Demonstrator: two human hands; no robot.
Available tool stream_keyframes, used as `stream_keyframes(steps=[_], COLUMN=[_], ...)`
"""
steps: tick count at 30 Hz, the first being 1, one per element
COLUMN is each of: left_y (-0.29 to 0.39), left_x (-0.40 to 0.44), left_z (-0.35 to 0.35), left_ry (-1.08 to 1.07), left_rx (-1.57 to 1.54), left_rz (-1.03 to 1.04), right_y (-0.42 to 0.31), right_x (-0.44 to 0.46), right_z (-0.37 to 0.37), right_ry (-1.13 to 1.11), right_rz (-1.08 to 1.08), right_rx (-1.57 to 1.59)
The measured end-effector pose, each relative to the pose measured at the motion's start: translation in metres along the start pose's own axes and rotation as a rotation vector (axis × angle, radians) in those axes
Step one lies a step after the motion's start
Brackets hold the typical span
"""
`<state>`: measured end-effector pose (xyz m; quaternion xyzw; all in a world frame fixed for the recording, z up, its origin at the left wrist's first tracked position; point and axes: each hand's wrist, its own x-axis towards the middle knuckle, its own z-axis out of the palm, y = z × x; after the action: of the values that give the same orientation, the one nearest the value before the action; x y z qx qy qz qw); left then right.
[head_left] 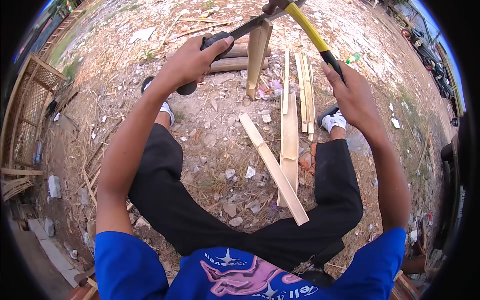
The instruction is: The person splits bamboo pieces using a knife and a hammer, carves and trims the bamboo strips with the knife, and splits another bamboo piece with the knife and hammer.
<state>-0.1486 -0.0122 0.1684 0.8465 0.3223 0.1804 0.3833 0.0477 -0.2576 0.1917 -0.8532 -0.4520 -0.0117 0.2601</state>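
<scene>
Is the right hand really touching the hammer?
Touching. The head view shows the right hand wrapped around the dark lower end of the hammer, with no gap between them.

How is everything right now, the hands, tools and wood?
Upright bamboo: standing on end
Knife: held, blade at bamboo's top
Hammer: raised, head near blade
Left hand: closed around knife
Right hand: closed around hammer
Crossed strips: lying flat
Thin strips: side by side
Logs: lying down

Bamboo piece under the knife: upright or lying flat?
Upright: the bamboo piece stands on its lower end near the logs, with the knife in the left hand crossing its top.
</scene>
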Motion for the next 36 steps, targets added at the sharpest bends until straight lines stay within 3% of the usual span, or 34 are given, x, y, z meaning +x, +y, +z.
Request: stream_keyframes(steps=[5, 11, 14, 15, 17, 19, 21, 24, 28, 32, 36], left_y=[-0.002, -0.001, -0.007, -0.009, -0.012, -0.013, -0.016, -0.02, -0.001, 0.002, 0.002], left_x=[-0.004, 0.002, 0.003, 0.005, 0.004, 0.004, 0.009, 0.007, 0.0, 0.0, 0.001], left_z=[0.0, 0.001, 0.001, 0.0, -0.001, -0.002, -0.001, -0.001, 0.004, 0.007, 0.005], left_ry=[-0.043, -0.028, -0.038, -0.044, -0.062, -0.028, 0.007, 0.0, -0.047, -0.042, -0.006], left_rx=[-0.003, -0.013, -0.06, -0.063, -0.066, -0.053, -0.058, -0.006, 0.048, 0.053, 0.072], left_rz=[-0.009, -0.01, -0.011, -0.005, 0.009, 0.002, -0.026, 0.009, 0.036, 0.024, 0.015], right_y=[-0.002, 0.008, -0.023, -0.003, 0.016, 0.023, 0.024, 0.033, 0.017, 0.033, 0.016], right_x=[0.007, 0.011, 0.014, 0.024, 0.026, 0.021, 0.015, 0.002, 0.011, 0.014, 0.02], right_z=[-0.007, -0.001, -0.047, -0.05, -0.025, 0.014, 0.012, 0.025, 0.008, 0.025, -0.013], right_ry=[0.131, 0.101, 0.237, 0.306, 0.19, 0.014, -0.203, -0.028, 0.077, 0.03, 0.129], right_rz=[0.022, -0.041, -0.184, -0.227, -0.084, 0.048, 0.182, 0.075, 0.144, 0.112, 0.016], right_rx=[0.226, 0.009, 0.571, 0.66, 0.446, -0.102, -0.118, -0.049, 0.26, -0.001, 0.267])
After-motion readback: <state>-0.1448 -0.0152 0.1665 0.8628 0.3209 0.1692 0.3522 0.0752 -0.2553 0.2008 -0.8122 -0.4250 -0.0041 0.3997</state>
